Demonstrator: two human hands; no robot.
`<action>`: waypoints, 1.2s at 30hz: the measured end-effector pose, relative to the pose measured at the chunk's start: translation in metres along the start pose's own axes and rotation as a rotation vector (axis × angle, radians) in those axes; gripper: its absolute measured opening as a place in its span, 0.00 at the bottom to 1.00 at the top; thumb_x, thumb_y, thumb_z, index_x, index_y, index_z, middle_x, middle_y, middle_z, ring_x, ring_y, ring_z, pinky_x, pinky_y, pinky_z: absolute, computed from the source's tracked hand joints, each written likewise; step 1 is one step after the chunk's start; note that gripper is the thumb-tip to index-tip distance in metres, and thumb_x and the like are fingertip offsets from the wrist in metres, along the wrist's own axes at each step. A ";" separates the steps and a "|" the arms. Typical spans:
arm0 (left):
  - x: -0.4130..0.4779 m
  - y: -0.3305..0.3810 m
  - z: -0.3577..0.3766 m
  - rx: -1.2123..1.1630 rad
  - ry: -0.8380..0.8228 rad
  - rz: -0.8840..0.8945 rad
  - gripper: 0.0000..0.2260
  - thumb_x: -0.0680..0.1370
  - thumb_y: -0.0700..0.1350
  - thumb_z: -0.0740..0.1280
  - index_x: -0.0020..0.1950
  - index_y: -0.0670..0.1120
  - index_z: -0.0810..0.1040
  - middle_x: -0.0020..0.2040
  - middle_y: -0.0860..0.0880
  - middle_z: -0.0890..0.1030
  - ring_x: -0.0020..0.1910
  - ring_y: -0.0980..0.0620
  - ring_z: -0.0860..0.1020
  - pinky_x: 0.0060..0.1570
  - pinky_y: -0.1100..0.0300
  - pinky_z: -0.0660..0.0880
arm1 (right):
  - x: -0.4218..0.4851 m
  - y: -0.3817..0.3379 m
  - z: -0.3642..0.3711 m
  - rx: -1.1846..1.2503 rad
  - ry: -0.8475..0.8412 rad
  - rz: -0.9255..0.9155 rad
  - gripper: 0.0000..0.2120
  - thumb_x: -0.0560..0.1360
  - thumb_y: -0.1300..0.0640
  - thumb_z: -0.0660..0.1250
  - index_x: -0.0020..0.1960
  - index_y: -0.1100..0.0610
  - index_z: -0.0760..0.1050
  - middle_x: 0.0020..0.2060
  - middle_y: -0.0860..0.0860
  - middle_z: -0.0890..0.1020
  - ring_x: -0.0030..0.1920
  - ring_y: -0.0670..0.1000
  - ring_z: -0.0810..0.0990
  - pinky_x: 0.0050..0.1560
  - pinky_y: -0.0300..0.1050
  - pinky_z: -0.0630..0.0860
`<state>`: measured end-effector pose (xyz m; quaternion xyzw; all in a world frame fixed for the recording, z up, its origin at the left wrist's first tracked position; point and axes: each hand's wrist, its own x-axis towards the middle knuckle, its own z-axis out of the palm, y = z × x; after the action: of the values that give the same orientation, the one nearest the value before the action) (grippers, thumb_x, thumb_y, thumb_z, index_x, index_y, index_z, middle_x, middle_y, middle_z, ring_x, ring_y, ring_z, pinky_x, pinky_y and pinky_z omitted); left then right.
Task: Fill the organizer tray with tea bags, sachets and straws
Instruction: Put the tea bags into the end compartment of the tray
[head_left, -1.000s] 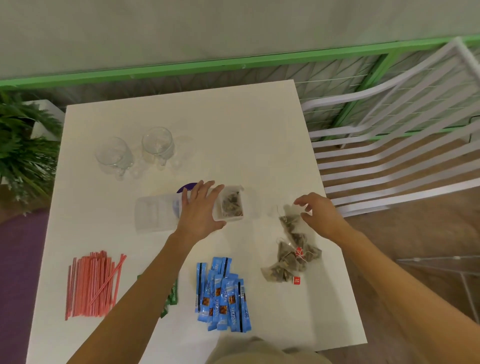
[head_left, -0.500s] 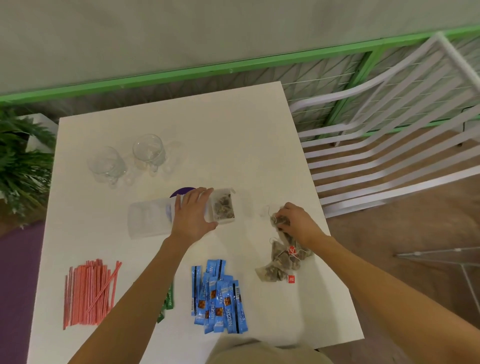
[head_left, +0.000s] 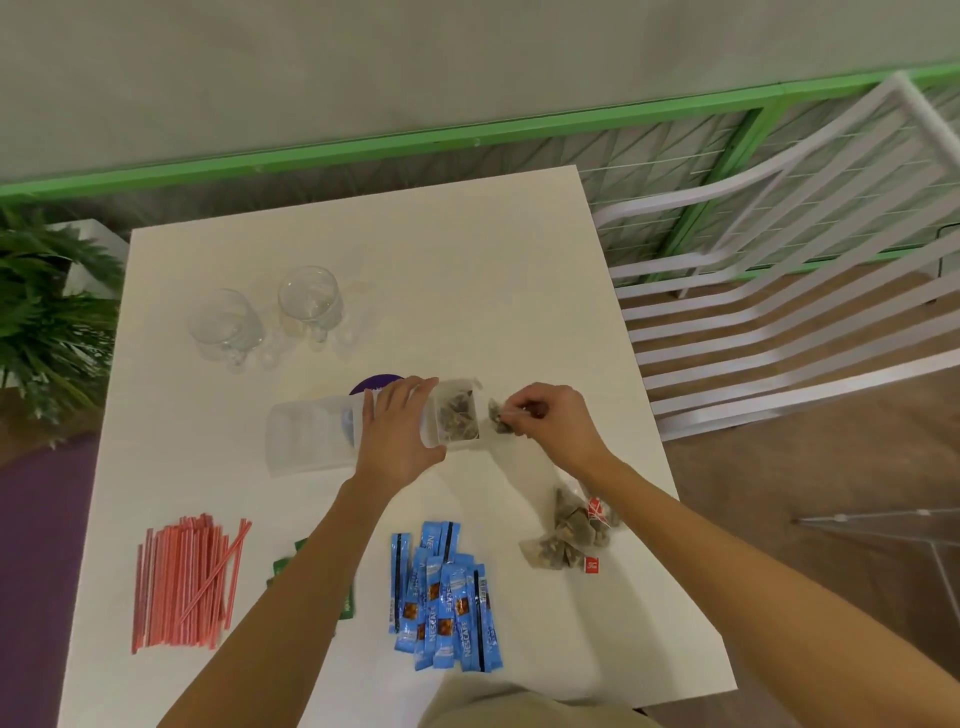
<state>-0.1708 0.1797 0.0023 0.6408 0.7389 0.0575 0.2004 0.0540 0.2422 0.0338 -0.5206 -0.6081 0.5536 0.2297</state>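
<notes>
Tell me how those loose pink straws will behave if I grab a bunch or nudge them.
The straws look thin and round, so a nudge would probably roll or scatter them. They lie unbundled, one crossing the pile askew, so a handful may splay. Probably very light.

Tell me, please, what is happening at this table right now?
A person is filling a clear organizer tray. The left hand rests on the tray, and the right hand pinches a tea bag just beside its right-end compartment, where a few tea bags lie. A pile of tea bags, the blue sachets, the green sachets and the red straws lie on the white table, outside the tray.
</notes>
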 end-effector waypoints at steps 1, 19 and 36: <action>0.000 -0.001 0.000 -0.008 0.002 -0.003 0.40 0.68 0.53 0.75 0.76 0.52 0.61 0.74 0.50 0.65 0.74 0.47 0.59 0.75 0.43 0.48 | 0.004 -0.005 0.006 -0.018 -0.013 -0.016 0.02 0.71 0.66 0.73 0.43 0.62 0.83 0.36 0.53 0.84 0.34 0.47 0.80 0.39 0.36 0.78; 0.000 0.002 0.002 -0.066 0.049 -0.006 0.39 0.65 0.52 0.75 0.74 0.51 0.64 0.72 0.51 0.67 0.73 0.48 0.62 0.73 0.43 0.52 | 0.059 -0.032 0.067 -1.113 -0.252 -0.399 0.10 0.74 0.62 0.60 0.41 0.55 0.80 0.36 0.50 0.78 0.44 0.51 0.66 0.46 0.42 0.59; -0.001 -0.001 0.006 -0.074 0.073 0.006 0.40 0.65 0.52 0.76 0.74 0.51 0.65 0.71 0.50 0.68 0.72 0.46 0.62 0.74 0.45 0.51 | 0.025 -0.015 -0.012 -0.639 -0.144 -0.343 0.09 0.74 0.59 0.70 0.55 0.56 0.81 0.49 0.51 0.83 0.52 0.52 0.75 0.53 0.44 0.73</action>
<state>-0.1693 0.1781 -0.0028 0.6328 0.7411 0.1085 0.1966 0.0494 0.2719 0.0430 -0.4162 -0.8434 0.3242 0.1016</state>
